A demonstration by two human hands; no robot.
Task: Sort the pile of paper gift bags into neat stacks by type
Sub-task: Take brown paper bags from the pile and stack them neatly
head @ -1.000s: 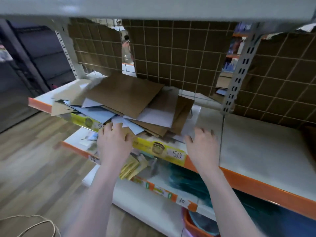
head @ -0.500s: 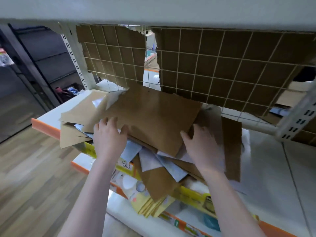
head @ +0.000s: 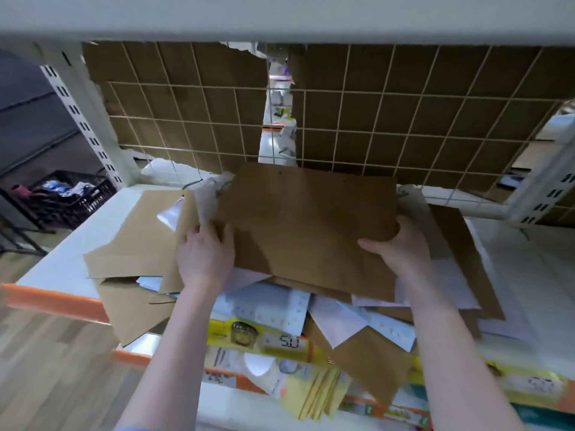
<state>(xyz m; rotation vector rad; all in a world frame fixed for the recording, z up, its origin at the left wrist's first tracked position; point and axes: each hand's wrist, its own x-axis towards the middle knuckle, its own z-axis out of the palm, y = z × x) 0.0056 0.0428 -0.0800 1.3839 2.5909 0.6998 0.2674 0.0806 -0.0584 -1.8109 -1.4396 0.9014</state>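
A messy pile of flat paper gift bags lies on a white shelf (head: 59,262) with an orange front edge. A large brown bag (head: 311,225) lies on top, tilted slightly. My left hand (head: 203,255) grips its left edge and my right hand (head: 401,247) grips its right edge. Under it lie other brown bags (head: 140,244) and white and pale blue bags (head: 264,303). Some brown bags (head: 373,365) hang over the shelf front.
A wire grid backed with torn cardboard (head: 389,119) closes the shelf's rear. Another shelf (head: 280,14) runs close overhead. A white upright (head: 84,119) stands at the left. Yellow packets (head: 311,393) sit on the lower shelf. A black crate (head: 67,194) stands on the floor at left.
Both hands have moved up from the shelf front onto the pile and taken hold of the top brown bag by its sides. The camera has moved closer to the shelf.
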